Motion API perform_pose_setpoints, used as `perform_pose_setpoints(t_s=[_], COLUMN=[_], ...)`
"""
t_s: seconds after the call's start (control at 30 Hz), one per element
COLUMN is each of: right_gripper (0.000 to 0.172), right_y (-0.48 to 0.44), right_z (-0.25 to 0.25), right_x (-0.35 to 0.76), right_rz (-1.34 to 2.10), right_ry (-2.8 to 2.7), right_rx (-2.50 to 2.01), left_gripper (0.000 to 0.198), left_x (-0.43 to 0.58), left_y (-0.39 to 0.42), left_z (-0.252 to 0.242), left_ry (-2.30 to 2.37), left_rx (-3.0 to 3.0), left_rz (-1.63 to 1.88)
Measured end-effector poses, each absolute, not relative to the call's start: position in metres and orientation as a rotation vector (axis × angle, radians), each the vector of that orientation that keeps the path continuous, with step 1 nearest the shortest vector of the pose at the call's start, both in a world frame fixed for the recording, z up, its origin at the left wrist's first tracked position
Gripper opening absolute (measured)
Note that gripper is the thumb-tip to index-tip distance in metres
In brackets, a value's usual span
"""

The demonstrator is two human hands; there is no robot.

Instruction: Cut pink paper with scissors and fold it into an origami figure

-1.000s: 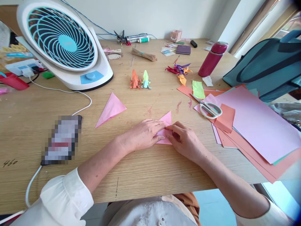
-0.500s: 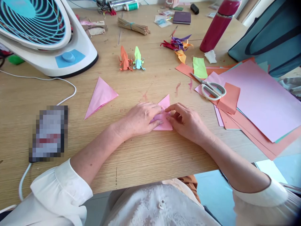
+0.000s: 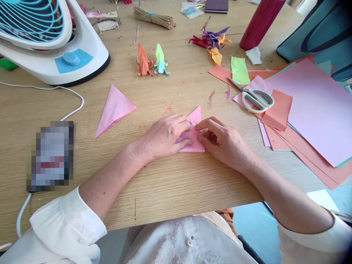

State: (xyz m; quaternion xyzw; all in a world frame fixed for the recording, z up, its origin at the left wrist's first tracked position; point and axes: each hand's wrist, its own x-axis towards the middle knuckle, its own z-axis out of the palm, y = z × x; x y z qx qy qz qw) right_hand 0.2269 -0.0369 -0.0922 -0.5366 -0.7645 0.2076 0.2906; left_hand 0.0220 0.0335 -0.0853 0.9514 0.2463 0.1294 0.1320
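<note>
A small folded pink paper lies on the wooden table near its front edge. My left hand rests on the paper's left part, fingers curled and pressing it down. My right hand meets it from the right, fingertips pinching a fold at the paper's middle. A pointed pink tip sticks out above the two hands. A second pink paper, folded to a triangle, lies apart to the left.
A white and teal fan stands at the back left, its cable running to a phone. Scissors lie on a stack of pink and orange sheets at the right. Two paper frogs, a red bottle and paper scraps lie behind.
The view has tilted down and closer, so everything has slid up in the picture. Both hands stay on the pink paper, with the fingers shifting slightly along the fold.
</note>
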Motion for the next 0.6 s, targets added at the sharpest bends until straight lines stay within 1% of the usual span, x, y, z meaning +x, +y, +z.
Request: perform_pose_setpoints(t_s=[0.1, 0.3, 0.4, 0.6], right_gripper=[0.018, 0.029, 0.028, 0.023], right_y=[-0.0375, -0.0364, -0.0353, -0.0366], right_z=[-0.0911, -0.091, -0.0893, -0.0888], right_x=[0.2277, 0.2291, 0.2298, 0.23], right_rz=[0.53, 0.449, 0.442, 0.471], right_ry=[-2.085, -2.111, -2.13, -2.144], right_rx=[-1.411, -1.393, -1.361, -1.268], left_gripper=[0.016, 0.016, 0.018, 0.015], left_x=[0.0224, 0.0233, 0.0232, 0.0222], left_y=[0.0332, 0.0331, 0.0329, 0.0328], left_z=[-0.0855, -0.0846, -0.0839, -0.0858], left_ry=[0.721, 0.738, 0.748, 0.743], left_rx=[2.755, 2.739, 2.744, 2.744], left_rz=[0.384, 0.387, 0.371, 0.365])
